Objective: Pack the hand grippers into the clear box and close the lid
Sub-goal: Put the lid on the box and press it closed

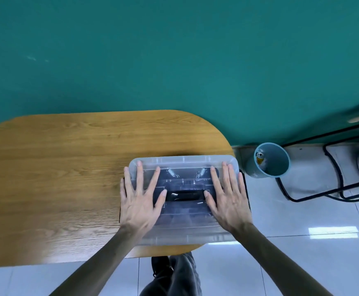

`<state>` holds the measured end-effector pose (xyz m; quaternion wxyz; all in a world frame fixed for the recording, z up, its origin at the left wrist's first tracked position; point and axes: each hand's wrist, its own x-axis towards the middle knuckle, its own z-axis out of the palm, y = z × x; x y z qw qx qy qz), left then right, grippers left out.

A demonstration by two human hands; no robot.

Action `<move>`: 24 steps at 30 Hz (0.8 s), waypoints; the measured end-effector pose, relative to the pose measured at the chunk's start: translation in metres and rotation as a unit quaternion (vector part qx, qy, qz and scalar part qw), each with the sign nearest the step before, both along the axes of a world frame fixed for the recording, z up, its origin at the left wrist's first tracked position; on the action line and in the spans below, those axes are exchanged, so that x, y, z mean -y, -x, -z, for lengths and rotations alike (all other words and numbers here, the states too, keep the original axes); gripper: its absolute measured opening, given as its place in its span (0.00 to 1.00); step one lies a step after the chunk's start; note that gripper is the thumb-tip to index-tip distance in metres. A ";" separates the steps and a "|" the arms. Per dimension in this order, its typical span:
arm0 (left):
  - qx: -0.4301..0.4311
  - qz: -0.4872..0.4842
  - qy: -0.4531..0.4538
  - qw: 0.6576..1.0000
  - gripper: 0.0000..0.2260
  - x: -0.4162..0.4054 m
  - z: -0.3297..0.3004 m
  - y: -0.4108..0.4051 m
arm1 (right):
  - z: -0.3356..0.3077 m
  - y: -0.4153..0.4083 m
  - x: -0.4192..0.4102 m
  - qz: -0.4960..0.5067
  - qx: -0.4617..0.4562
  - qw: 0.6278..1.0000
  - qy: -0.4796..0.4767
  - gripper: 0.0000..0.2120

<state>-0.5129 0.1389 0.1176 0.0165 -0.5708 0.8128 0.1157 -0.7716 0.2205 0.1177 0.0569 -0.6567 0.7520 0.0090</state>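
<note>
Head cam: we've got both palms flat on the lid point(183, 165) of the clear box point(187, 237), near the bench point(56, 167) edge. Left hand point(141, 201) & right hand point(227, 199) grip nothing, fingers spread. Hand grippers point(173, 173) show inside, springs visible. We'd press evenly, corners incl., then check the rim seats all round w/o sliding the box off.

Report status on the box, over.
Both hands flat, left hand, right hand, fingers spread. Lid on clear box, hand grippers inside. Nothing in the way.
</note>
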 end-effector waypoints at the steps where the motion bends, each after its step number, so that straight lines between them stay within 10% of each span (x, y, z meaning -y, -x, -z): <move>1: 0.003 0.001 0.001 1.000 0.30 0.001 -0.001 0.001 | -0.001 0.000 0.001 0.001 -0.005 1.000 -0.004 0.33; 24: 0.001 0.000 -0.017 1.000 0.31 0.006 -0.014 0.002 | -0.006 -0.001 0.010 0.006 0.020 1.000 -0.007 0.33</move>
